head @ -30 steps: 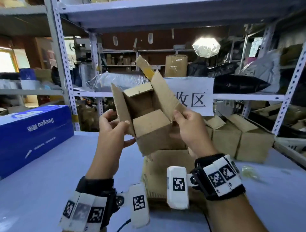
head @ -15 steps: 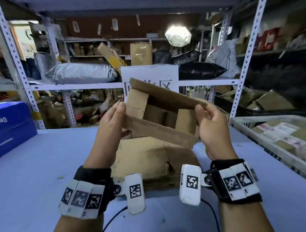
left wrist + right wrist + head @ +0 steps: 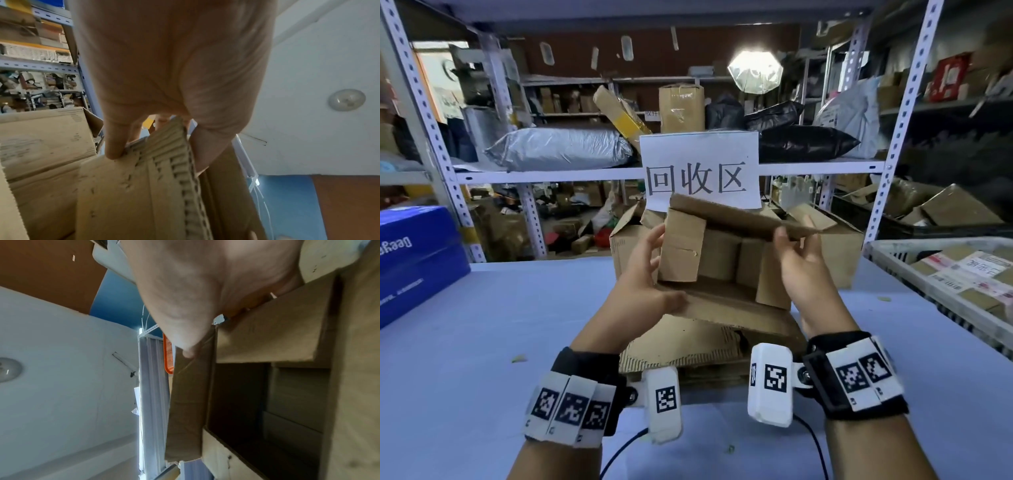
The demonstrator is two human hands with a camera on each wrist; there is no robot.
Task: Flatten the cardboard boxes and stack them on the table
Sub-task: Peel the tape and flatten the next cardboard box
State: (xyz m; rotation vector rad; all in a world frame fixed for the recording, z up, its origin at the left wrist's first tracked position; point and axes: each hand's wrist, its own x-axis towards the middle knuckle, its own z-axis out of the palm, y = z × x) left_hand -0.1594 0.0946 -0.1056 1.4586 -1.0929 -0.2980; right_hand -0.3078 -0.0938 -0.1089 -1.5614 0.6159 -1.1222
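Observation:
I hold a small brown cardboard box (image 3: 722,260) in the air above the table, its open side toward me and its flaps spread. My left hand (image 3: 650,274) grips its left edge, thumb on the lower flap; in the left wrist view the fingers (image 3: 115,146) pinch the corrugated edge (image 3: 176,154). My right hand (image 3: 796,263) holds the right side, thumb (image 3: 189,350) pressed on a flap (image 3: 189,402). Below lies a stack of flattened cardboard (image 3: 688,346) on the pale blue table (image 3: 482,342).
Open cardboard boxes (image 3: 839,246) stand behind the held one. A blue carton (image 3: 414,260) sits at the left, a white crate (image 3: 941,274) of parcels at the right. Metal shelving (image 3: 585,171) with a paper sign (image 3: 700,171) runs along the back.
The box has been turned and pulled wider, from an upright half-folded shape to lying broad with its opening toward me. Both hands moved apart along its sides, and the view shifted right.

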